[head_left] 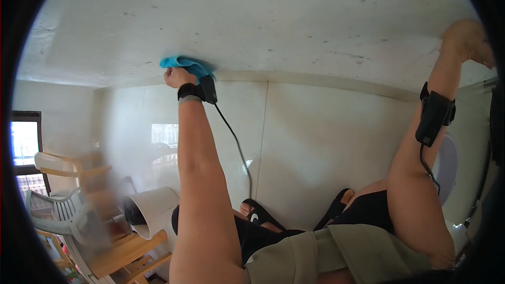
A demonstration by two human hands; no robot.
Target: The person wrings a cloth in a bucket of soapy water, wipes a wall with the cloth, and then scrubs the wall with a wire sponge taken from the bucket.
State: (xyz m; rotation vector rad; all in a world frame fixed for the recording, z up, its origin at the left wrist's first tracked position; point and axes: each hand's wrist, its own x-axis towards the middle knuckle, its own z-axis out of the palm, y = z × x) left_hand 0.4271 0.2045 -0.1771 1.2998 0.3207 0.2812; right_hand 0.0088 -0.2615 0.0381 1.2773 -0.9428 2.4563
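My left hand (179, 77) is closed on a blue cloth (193, 66), which lies against the marked white wall (252, 26) just above the floor edge. A black strap and a small black box with a cable sit on that wrist. At the far right, my right hand (472, 42) is raised beside the wall, with nothing visible in it. Its fingers are partly lost at the dark edge of the view, so their pose is unclear. Another black device is strapped to the right forearm.
Pale floor tiles (315, 142) lie below the wall. At the lower left are a white bin (158, 208), a grey plastic chair (58, 213) and wooden furniture (126, 252). A pale round basin (447, 165) stands behind the right arm. The black cable (236, 142) hangs across the floor area.
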